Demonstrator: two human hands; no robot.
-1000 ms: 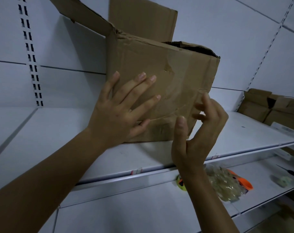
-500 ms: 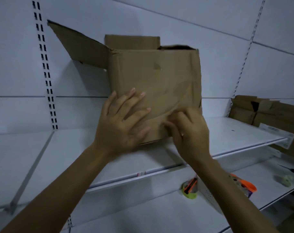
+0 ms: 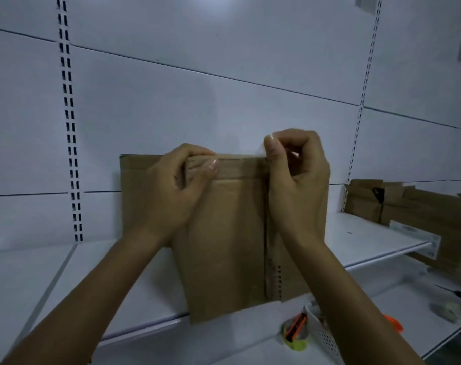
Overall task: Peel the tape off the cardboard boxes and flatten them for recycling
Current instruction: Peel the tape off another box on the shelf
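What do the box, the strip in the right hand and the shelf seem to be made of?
The box: brown corrugated cardboard, matte; ridges show near its top edge. The strip pinched by the right hand: seemingly thin clear plastic tape, glossy and see-through. The shelf: probably white painted metal, smooth with a faint sheen.

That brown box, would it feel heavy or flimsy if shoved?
Probably light: the left hand steadies the cardboard box by its top edge while the right hand pinches tape. It apparently overhangs the shelf front, so a push might tip it.
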